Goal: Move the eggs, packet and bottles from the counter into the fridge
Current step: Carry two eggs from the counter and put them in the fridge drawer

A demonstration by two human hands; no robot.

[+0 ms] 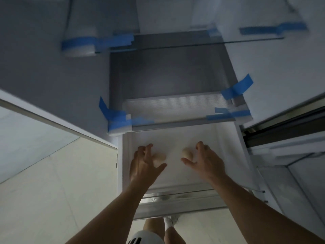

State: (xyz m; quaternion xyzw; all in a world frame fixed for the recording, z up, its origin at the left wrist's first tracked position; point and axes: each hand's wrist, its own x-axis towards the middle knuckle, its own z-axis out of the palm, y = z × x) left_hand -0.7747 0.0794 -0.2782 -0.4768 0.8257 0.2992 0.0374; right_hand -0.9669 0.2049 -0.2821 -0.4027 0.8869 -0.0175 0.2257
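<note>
I look down into a pulled-out white fridge drawer (226, 143). Two pale eggs lie on its floor side by side. The left egg (160, 157) sits between the thumb and spread fingers of my left hand (144, 164). Between the thumb and fingers of my right hand (205, 161) sits the right egg (186, 153). Both hands hover with fingers loosely spread, not curled round the eggs. The frame is blurred, so I cannot tell whether the fingertips touch the eggs. No packet or bottles are in view.
Above the drawer is a glass shelf (175, 110) held with blue tape (235, 88); a second shelf edge (193, 44) lies higher. A cabinet side (52, 120) stands at the left, the fridge door (290, 138) at the right. Pale floor (61, 191) lies below.
</note>
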